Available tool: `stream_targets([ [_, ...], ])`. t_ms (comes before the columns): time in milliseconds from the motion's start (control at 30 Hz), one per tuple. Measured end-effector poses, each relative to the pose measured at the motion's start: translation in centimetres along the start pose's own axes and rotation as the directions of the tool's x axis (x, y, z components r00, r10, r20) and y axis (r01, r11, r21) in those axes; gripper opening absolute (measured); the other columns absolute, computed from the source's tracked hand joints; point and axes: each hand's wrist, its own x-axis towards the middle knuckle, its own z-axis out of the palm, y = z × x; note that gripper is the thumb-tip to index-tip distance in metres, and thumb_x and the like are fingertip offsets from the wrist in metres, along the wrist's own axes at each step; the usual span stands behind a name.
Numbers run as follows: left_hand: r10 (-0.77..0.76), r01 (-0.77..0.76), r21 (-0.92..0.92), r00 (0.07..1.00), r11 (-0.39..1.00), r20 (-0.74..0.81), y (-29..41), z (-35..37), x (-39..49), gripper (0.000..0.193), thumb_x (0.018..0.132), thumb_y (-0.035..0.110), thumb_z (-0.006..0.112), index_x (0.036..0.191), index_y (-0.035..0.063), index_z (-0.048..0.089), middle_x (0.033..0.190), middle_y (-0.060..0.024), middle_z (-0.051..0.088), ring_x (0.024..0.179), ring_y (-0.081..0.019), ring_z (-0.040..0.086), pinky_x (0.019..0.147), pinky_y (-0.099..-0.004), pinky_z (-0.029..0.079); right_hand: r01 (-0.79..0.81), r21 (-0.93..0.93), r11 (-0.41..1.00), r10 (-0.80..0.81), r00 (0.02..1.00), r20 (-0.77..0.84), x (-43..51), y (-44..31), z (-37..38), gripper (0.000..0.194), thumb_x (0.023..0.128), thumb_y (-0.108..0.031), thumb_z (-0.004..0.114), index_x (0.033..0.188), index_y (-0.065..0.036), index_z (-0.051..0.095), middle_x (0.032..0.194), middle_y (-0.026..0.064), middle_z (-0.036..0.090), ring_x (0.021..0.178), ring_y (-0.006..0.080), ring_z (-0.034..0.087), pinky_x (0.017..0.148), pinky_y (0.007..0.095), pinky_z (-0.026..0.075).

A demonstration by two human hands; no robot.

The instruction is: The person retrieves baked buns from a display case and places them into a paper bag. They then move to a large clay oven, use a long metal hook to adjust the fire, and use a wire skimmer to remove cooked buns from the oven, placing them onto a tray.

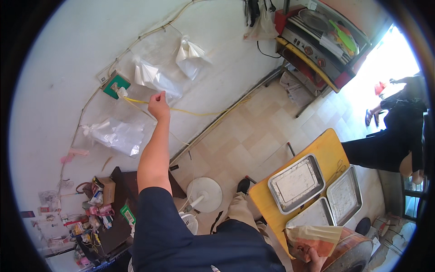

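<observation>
My left hand [159,104] is stretched out to the wall, its fingers curled at the lower edge of a bundle of clear plastic bags [154,77]; whether it grips them I cannot tell. A second bag bundle [192,56] hangs to the upper right, and another [115,136] hangs lower left. At the lower right, my right hand [314,261] holds a brown paper bag [312,238] with an orange-red printed part. Beside the paper bag, metal trays [297,183] and a pair of tongs [336,170] lie on a yellow table [319,146].
A green socket plate [116,85] with plugs and cords is on the wall. A pedestal fan's base [204,195] stands on the floor. A dark desk [119,210] holds clutter. A griddle counter [316,51] is at the upper right. A person in dark clothes [397,125] is beyond the table.
</observation>
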Motion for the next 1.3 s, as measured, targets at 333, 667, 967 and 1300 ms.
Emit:
stream_targets([
  [333,0.078,-0.780,0.392,0.486,0.487,0.870,8.4,0.0,-14.0,0.014,0.081,0.013,0.059,0.085,0.0031,0.068,0.091,-0.0198,0.069,0.089,-0.0372,0.066,0.076,-0.0461,0.053,0.152,-0.125,0.980,-0.158,0.987,-0.041,-2.4,1.8,-7.4,0.042,0.076,-0.012,0.066,0.113,0.002,0.053,0.080,0.0055,0.058,0.065,0.0153,0.055,0.062,0.0291,0.049],
  [667,0.310,-0.642,-0.507,-0.402,0.575,0.861,15.9,-4.6,-64.3,0.015,0.074,0.018,0.063,0.075,0.0037,0.067,0.077,-0.0194,0.067,0.075,-0.0370,0.067,0.068,-0.0471,0.054,0.207,0.077,0.975,-0.171,0.928,-0.331,-5.3,9.1,-20.9,0.062,0.072,-0.010,0.074,0.128,-0.001,0.050,0.117,0.0072,0.060,0.106,0.0181,0.058,0.092,0.0336,0.047],
  [967,0.220,-0.475,-0.605,-0.641,0.639,0.736,14.3,-14.6,-83.1,0.047,0.082,0.042,0.067,0.110,0.0040,0.062,0.092,-0.0191,0.068,0.084,-0.0359,0.068,0.071,-0.0418,0.055,0.056,0.138,0.989,-0.014,0.957,-0.290,-3.3,16.9,-32.6,0.073,0.069,-0.019,0.077,0.133,-0.002,0.047,0.123,0.0073,0.057,0.114,0.0192,0.055,0.097,0.0343,0.044],
  [1300,0.428,-0.645,-0.603,-0.431,0.470,0.794,19.2,0.7,-77.0,0.039,0.083,0.010,0.061,0.121,0.0052,0.056,0.106,-0.0166,0.065,0.100,-0.0369,0.061,0.088,-0.0436,0.048,-0.006,0.165,0.986,0.017,0.998,-0.065,-1.6,19.3,-38.3,0.066,0.070,-0.013,0.079,0.129,-0.001,0.052,0.120,0.0076,0.061,0.112,0.0178,0.056,0.097,0.0340,0.045],
])
